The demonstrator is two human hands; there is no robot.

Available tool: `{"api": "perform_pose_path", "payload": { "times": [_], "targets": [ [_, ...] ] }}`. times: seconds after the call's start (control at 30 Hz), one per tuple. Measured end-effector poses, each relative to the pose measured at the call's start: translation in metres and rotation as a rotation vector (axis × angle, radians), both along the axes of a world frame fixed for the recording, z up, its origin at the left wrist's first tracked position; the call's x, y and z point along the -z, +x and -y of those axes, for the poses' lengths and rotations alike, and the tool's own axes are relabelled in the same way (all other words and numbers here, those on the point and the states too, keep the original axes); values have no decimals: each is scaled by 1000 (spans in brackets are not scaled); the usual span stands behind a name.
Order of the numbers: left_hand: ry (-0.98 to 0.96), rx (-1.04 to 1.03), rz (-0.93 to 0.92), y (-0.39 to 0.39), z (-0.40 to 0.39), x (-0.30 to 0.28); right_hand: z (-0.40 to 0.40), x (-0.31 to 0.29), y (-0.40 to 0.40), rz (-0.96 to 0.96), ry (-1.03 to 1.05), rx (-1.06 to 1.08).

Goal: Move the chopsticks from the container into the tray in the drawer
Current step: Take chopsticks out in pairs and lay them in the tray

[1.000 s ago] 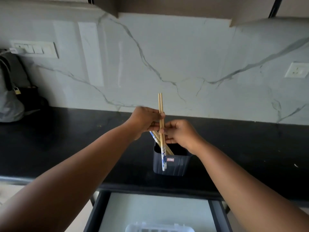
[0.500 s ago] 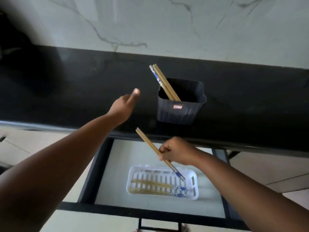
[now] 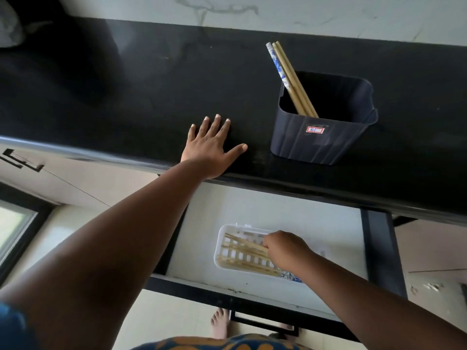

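Clamping chopsticks (image 3: 249, 245) in tray (image 3: 219, 251): right grip (image 3: 284, 248) | left grip (image 3: 211, 145) spread flat on counter (image 3: 126, 97)

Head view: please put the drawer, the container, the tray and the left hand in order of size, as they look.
1. drawer
2. tray and container: similar, not ranked; the tray is partly covered by the right hand
3. left hand

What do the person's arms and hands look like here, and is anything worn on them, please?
Both forearms are bare: no sleeves, watch or bracelets show. The left hand and right hand carry no rings or gloves. A blue sleeve edge shows at the left upper arm.
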State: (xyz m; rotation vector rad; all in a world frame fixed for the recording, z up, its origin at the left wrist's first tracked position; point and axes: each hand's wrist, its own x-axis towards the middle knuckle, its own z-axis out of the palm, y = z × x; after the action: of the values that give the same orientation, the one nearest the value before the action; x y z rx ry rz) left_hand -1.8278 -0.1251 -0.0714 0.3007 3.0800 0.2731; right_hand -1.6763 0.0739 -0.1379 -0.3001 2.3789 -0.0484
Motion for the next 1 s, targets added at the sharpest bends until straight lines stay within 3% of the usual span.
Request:
{"api": "perform_pose_path", "payload": {
  "times": [0.33,0.53,0.77,0.9,1.0],
  "targets": [
    [-16,1,-7,0,-1,-1,-7,7,9,-191,-8,-167],
    [-24,12,1,-1,0,0,-10,-15,10,-174,-29,-92],
    [-88,25,110,-4,-2,-6,-11,-117,-22,-99,-353,115],
    [-181,32,164,-4,-8,-19,-20,-196,-50,-270,-580,284],
    [-190,94,68,-11,-18,-38,-30,-239,-75,-492,-696,431]
  ]
}}
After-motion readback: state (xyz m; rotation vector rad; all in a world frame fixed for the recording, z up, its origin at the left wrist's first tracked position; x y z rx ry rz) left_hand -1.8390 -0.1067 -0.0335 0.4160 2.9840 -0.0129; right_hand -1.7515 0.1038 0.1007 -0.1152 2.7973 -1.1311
